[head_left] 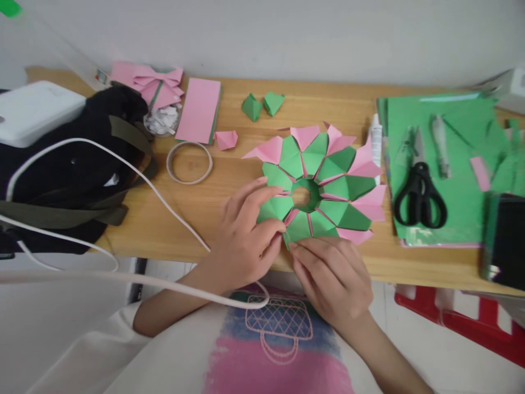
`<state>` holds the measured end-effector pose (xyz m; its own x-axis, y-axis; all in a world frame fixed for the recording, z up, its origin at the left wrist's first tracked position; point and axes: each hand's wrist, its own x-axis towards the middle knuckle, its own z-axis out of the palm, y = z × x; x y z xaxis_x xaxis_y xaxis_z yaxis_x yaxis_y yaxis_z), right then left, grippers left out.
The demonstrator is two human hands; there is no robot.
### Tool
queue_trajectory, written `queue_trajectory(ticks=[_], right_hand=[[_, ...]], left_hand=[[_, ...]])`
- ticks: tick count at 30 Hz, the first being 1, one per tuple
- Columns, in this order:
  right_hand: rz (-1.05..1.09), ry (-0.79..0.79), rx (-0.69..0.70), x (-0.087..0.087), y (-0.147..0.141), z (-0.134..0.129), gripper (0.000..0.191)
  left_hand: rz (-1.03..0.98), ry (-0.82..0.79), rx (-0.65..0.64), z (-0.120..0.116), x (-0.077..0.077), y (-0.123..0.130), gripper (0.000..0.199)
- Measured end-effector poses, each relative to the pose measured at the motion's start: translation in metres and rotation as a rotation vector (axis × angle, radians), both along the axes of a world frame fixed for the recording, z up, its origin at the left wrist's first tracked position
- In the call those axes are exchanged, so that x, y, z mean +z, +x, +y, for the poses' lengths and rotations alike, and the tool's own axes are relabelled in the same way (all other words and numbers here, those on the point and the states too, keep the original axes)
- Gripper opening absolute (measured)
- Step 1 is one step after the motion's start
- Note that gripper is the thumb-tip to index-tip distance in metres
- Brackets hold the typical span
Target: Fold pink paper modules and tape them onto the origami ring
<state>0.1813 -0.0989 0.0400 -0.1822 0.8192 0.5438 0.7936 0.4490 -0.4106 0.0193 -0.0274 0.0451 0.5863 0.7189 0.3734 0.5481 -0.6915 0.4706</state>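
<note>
Head camera view: a round paper ring (287,158) of green and pink folded segments lies near the front edge of the wooden worktop (238,241), between both hands. The left hand (244,241) holds its left side, fingers bent and a little spread, the tips on the green folds. The right hand (334,276) has its fingers closed in a pinch on the ring's near edge, just beside the left fingertips.

A small pink folded piece (226,140) and a tape roll (189,181) lie to the left, with a pink card stack (197,111) behind them. Two green folded pieces (262,104) sit beyond the ring. A white tube (376,134) stretches partly under its right side. Farther right, black-handled scissors (420,200) rest on green sheets (459,219). A white cable (156,191) runs from the black bag (61,169) towards the left forearm.
</note>
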Motion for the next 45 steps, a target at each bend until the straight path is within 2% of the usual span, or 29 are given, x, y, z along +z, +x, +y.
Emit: queue_trajectory(ticks=[10, 24, 27, 29, 31, 34, 36, 37, 39, 42, 45], right_hand=[[-0.006, -0.008, 0.009, 0.000, 0.000, 0.000, 0.015], [-0.005, -0.003, 0.004, 0.002, 0.001, 0.001, 0.020], [0.000, -0.021, -0.001, 0.002, 0.001, 0.001, 0.018], [-0.005, -0.038, -0.001, 0.002, 0.000, 0.002, 0.015], [-0.020, -0.059, 0.008, 0.001, -0.001, 0.005, 0.013], [-0.038, -0.041, 0.034, 0.001, -0.001, 0.010, 0.012], [-0.061, -0.013, 0.044, 0.002, -0.001, 0.014, 0.014], [-0.076, -0.003, 0.045, 0.003, -0.001, 0.015, 0.015], [-0.105, 0.005, 0.044, 0.005, -0.001, 0.017, 0.016], [-0.110, -0.001, 0.045, 0.007, -0.001, 0.015, 0.016], [-0.092, -0.030, 0.051, 0.009, -0.002, 0.011, 0.015]], left_hand=[[0.006, 0.073, 0.004, 0.000, -0.002, -0.001, 0.012], [0.006, 0.055, 0.080, -0.001, 0.001, 0.002, 0.002], [-0.055, 0.013, 0.038, -0.005, 0.008, -0.001, 0.009], [-0.082, -0.076, 0.024, -0.005, 0.014, -0.007, 0.014], [-0.094, -0.100, 0.074, 0.001, 0.017, -0.017, 0.019], [-0.074, 0.117, 0.323, 0.023, 0.013, -0.041, 0.013], [0.086, 0.183, 0.487, 0.042, 0.006, -0.059, 0.013], [0.199, 0.143, 0.545, 0.050, 0.002, -0.067, 0.014], [0.367, 0.009, 0.565, 0.063, -0.006, -0.079, 0.015], [0.397, -0.056, 0.537, 0.069, -0.015, -0.087, 0.012], [0.368, -0.086, 0.519, 0.061, -0.012, -0.088, 0.015]])
